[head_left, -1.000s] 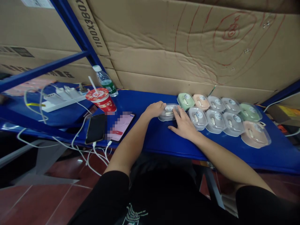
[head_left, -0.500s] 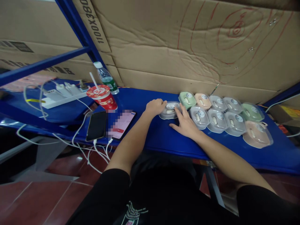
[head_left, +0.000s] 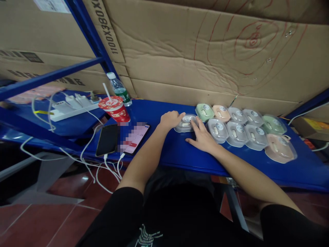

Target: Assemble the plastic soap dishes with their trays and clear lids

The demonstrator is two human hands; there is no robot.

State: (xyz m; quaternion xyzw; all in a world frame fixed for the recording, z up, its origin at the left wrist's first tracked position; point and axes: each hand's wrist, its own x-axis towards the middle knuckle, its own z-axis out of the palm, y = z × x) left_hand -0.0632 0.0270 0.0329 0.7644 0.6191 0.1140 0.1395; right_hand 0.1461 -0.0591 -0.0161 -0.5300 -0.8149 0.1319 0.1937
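A small grey plastic container [head_left: 185, 127] with a clear lid and a round label rests on the blue shelf. At its left rim is my left hand [head_left: 170, 120], fingers curled together and holding that edge. Fingers of my right hand [head_left: 203, 136] lie stretched on the right part of the lid, with the thumb spread out over the shelf. Just right of them stand similar lidded containers in two rows: a grey container [head_left: 218, 132], a green container [head_left: 204, 113], a peach container [head_left: 221, 114] and several more.
A red drink cup [head_left: 117, 111] with a straw and a water bottle [head_left: 120, 91] stand left. Two phones, one dark [head_left: 106, 140] and one lit [head_left: 136, 137], lie charging near the front edge. A white power strip [head_left: 74, 111] is far left. Cardboard [head_left: 159, 61] backs the shelf.
The camera view has shifted slightly. Both hands stay at the same grey container, with almost no change in their pose.
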